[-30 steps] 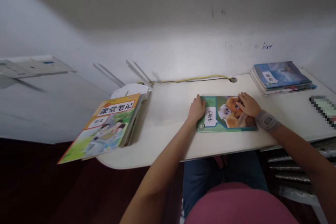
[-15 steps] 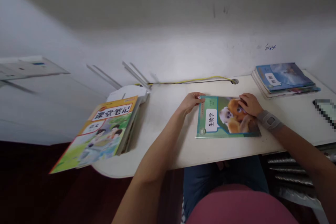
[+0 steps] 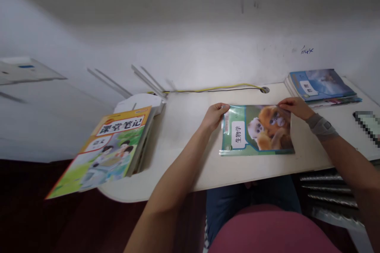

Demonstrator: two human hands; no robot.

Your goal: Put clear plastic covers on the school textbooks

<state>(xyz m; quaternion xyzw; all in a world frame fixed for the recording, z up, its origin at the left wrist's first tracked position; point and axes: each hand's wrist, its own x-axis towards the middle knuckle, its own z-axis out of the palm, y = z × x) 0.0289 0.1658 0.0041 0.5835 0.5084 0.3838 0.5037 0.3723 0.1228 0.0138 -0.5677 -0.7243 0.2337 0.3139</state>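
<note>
A green biology textbook [image 3: 258, 130] with monkeys on its cover lies sideways in front of me. My left hand [image 3: 218, 114] pinches its far left corner between thumb and fingers. At the far right corner, my right hand [image 3: 292, 106] grips the edge in the same way; a grey band is round that wrist. The book's far edge appears slightly raised, while its near edge is at the table [image 3: 184, 158].
To the left, a pile topped by a yellow-green notebook [image 3: 109, 150] overhangs the table edge, before a white router [image 3: 136, 104]. Back right is a stack of books with a blue physics textbook [image 3: 322, 85] on top. A blurred-out phone-like object [image 3: 368, 126] lies far right. Cables [image 3: 208, 89] run along the wall.
My right hand has moved from lying on the cover to gripping the far right corner. The book's far edge has come up a little. My left hand keeps its corner.
</note>
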